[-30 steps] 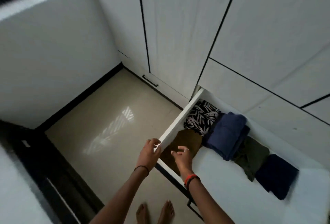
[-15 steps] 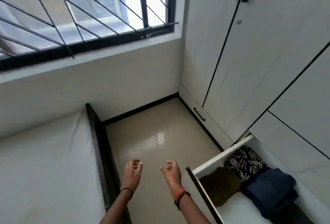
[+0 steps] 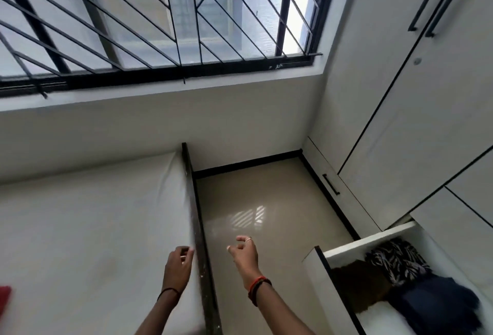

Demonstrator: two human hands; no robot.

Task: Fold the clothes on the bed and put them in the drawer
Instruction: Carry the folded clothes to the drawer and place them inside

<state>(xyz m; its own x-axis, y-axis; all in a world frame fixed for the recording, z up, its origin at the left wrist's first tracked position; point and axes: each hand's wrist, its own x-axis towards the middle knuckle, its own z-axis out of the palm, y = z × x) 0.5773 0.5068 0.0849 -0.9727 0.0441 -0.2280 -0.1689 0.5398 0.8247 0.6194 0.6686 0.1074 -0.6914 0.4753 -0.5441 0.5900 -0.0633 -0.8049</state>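
- 2 hands raised and holding nothing: left hand (image 3: 177, 268) loosely curled over the bed's edge, right hand (image 3: 244, 254) loosely curled above the floor.
- At far left, on the white bed (image 3: 93, 214), a red cloth (image 3: 4, 298), mostly cut off.
- Beside the bed, glossy beige floor (image 3: 266, 201).
- At right, open drawer (image 3: 370, 238) below the white wardrobe (image 3: 426, 121), holding a brown garment (image 3: 357, 278), a black-and-white patterned garment (image 3: 397, 260) and a navy garment (image 3: 437, 305) side by side.
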